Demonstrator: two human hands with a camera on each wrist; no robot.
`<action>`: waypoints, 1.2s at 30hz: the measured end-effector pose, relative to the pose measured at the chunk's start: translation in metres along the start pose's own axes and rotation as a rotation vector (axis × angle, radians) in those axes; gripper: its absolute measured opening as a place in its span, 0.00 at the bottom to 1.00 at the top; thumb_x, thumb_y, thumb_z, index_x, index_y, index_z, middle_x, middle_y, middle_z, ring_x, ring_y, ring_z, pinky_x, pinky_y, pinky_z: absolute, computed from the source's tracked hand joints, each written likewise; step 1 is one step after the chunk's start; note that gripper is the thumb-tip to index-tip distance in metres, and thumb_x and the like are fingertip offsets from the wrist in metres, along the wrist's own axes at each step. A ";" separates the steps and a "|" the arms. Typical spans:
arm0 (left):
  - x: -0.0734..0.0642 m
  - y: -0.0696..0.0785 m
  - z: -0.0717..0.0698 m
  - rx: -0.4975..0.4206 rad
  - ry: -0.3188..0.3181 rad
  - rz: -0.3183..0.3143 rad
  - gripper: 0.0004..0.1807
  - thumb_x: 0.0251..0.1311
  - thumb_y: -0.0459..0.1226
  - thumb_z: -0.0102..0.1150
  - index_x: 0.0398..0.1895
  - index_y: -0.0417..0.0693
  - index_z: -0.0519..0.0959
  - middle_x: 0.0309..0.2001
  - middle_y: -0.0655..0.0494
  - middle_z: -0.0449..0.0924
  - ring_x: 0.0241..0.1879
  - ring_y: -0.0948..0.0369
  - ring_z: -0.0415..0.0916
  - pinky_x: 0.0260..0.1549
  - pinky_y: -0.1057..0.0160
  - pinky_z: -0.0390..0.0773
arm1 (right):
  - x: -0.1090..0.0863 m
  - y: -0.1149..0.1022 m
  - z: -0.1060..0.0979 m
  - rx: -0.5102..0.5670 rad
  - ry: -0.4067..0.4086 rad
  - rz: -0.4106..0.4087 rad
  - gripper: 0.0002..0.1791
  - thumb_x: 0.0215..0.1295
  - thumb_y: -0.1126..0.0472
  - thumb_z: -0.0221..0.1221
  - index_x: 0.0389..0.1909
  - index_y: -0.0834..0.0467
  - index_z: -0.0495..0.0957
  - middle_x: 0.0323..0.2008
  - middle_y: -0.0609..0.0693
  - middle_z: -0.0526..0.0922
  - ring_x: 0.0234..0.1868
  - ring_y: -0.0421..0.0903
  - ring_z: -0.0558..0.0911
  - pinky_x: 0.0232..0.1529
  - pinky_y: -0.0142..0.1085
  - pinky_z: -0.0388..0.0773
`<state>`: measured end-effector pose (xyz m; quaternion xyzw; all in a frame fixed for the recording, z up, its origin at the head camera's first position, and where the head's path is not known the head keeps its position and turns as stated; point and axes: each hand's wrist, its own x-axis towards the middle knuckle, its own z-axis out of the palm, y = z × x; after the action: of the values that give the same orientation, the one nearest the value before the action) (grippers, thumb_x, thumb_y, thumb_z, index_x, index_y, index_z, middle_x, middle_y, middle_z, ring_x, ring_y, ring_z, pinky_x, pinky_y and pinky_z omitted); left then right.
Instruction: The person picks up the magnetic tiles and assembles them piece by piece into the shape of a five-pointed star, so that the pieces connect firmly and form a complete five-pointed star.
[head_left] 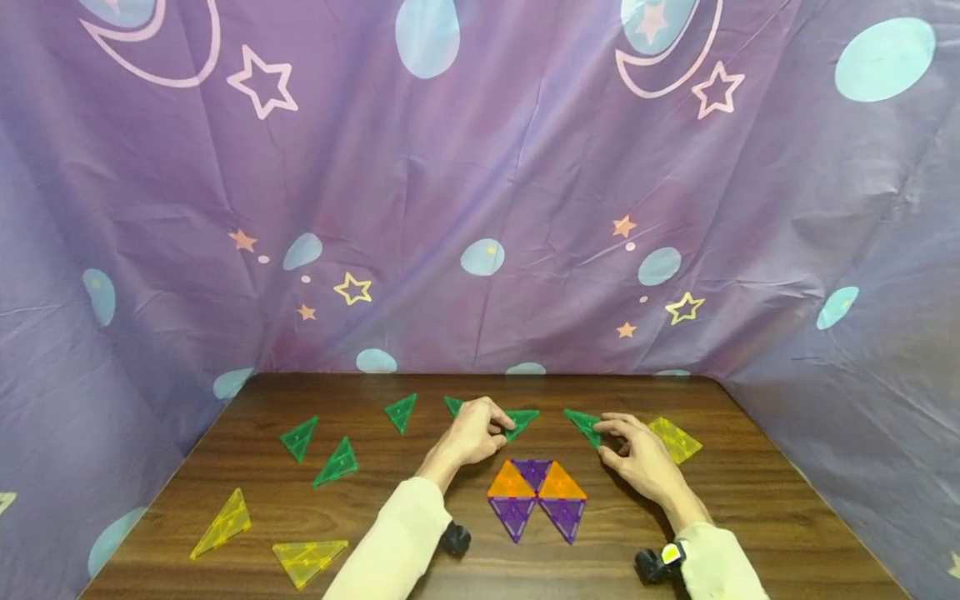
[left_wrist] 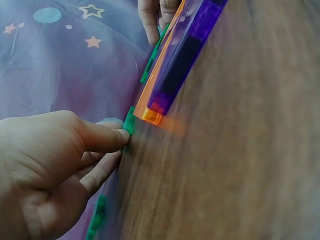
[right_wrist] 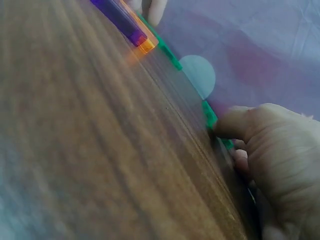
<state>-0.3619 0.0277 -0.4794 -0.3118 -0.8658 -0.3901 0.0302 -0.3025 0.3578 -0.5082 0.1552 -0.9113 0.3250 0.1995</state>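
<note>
A dark brown wood-grain counter (head_left: 420,550) stretches ahead, closed in by purple fabric.

Nearest are the person's pale cream sleeves, a small black camera on each wrist. At the near left lie two translucent yellow plastic triangles: one slender and slanting (head_left: 225,527), the other broader (head_left: 309,561).

Between the forearms is a flat cluster of translucent plastic triangles. Its far row runs left orange triangle (head_left: 511,482), middle purple triangle (head_left: 536,472), right orange triangle (head_left: 563,483); from that row, a left purple triangle (head_left: 513,517) and a right purple triangle (head_left: 563,517) point towards the person.

Just beyond the cluster, the left hand (head_left: 477,432) pinches a translucent green plastic triangle (head_left: 522,422), and the right hand (head_left: 636,450) pinches its green partner (head_left: 582,425). The two sit apart, sharp corners facing across a gap, long edges sloping outward and towards the person. The cluster lies on the near side of both hands; the left-held piece seems slightly closer to it.

Further left are four loose green triangles (head_left: 337,463), one partly hidden behind the left hand. A third yellow triangle (head_left: 676,439) lies beyond the right hand.

Behind hangs the purple fabric (head_left: 450,183), printed with moons, stars and pale blue ovals. No brand or writing is readable.
</note>
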 end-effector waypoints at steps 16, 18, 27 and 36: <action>0.002 0.007 0.012 0.059 -0.030 -0.012 0.35 0.56 0.35 0.85 0.68 0.37 0.83 0.55 0.42 0.86 0.49 0.51 0.83 0.53 0.58 0.84 | -0.003 -0.009 0.005 -0.010 -0.038 0.066 0.35 0.65 0.56 0.81 0.69 0.61 0.80 0.61 0.60 0.88 0.59 0.61 0.83 0.59 0.56 0.80; 0.005 0.004 0.013 0.067 -0.025 -0.006 0.37 0.57 0.37 0.86 0.69 0.37 0.82 0.54 0.43 0.86 0.48 0.52 0.83 0.54 0.56 0.83 | -0.002 -0.013 0.006 -0.016 -0.043 0.065 0.37 0.65 0.54 0.81 0.71 0.62 0.79 0.63 0.61 0.87 0.62 0.64 0.81 0.64 0.61 0.76; 0.035 -0.040 0.048 0.160 0.066 -0.029 0.35 0.57 0.47 0.85 0.67 0.44 0.86 0.52 0.53 0.85 0.44 0.63 0.77 0.54 0.61 0.82 | 0.011 -0.024 0.011 -0.025 -0.053 0.118 0.39 0.66 0.52 0.80 0.73 0.61 0.78 0.64 0.61 0.85 0.62 0.62 0.78 0.63 0.60 0.77; 0.011 0.019 0.026 0.011 0.052 -0.121 0.32 0.56 0.38 0.86 0.63 0.37 0.87 0.49 0.46 0.82 0.40 0.61 0.84 0.45 0.66 0.85 | 0.013 -0.030 0.023 -0.010 -0.051 0.168 0.38 0.66 0.48 0.80 0.72 0.60 0.79 0.65 0.60 0.84 0.63 0.63 0.79 0.65 0.61 0.78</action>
<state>-0.3546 0.0609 -0.4816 -0.2485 -0.8843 -0.3942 0.0307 -0.3074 0.3190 -0.5024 0.0855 -0.9275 0.3319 0.1490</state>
